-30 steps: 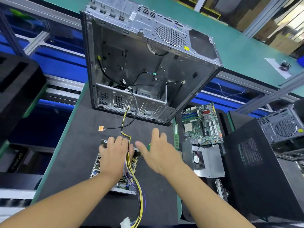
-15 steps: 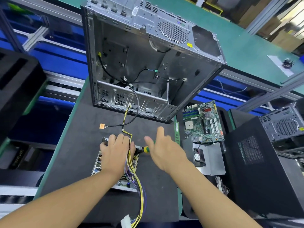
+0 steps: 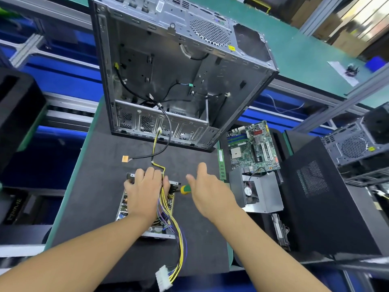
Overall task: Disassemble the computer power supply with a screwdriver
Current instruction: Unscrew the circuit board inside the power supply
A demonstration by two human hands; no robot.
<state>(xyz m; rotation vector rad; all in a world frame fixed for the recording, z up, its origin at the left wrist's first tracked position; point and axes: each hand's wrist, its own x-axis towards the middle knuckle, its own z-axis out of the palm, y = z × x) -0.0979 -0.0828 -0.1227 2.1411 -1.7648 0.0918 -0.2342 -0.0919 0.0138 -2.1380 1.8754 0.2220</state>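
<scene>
The opened power supply [image 3: 124, 209] lies on the black mat with its circuit board showing and a bundle of yellow, black and purple wires [image 3: 171, 220] trailing toward me to a white plug [image 3: 163, 278]. My left hand [image 3: 144, 190] presses down on its far end, fingers curled over the metal edge. A screwdriver [image 3: 184, 189] with a green and yellow handle lies level, its tip pointing at the supply's right side. My right hand [image 3: 207, 191] holds the handle in its palm, with the thumb and forefinger stretched out.
An empty grey computer case [image 3: 179, 76] stands at the far end of the mat [image 3: 101, 186], its cables hanging out. To the right lie a RAM stick [image 3: 221, 163], a green motherboard [image 3: 252, 146], a metal cover with a fan [image 3: 259, 192] and a black case panel [image 3: 328, 197].
My right hand has drawn back to the right, uncovering more of the screwdriver handle, and its fingers have spread. My left hand has stayed on the power supply.
</scene>
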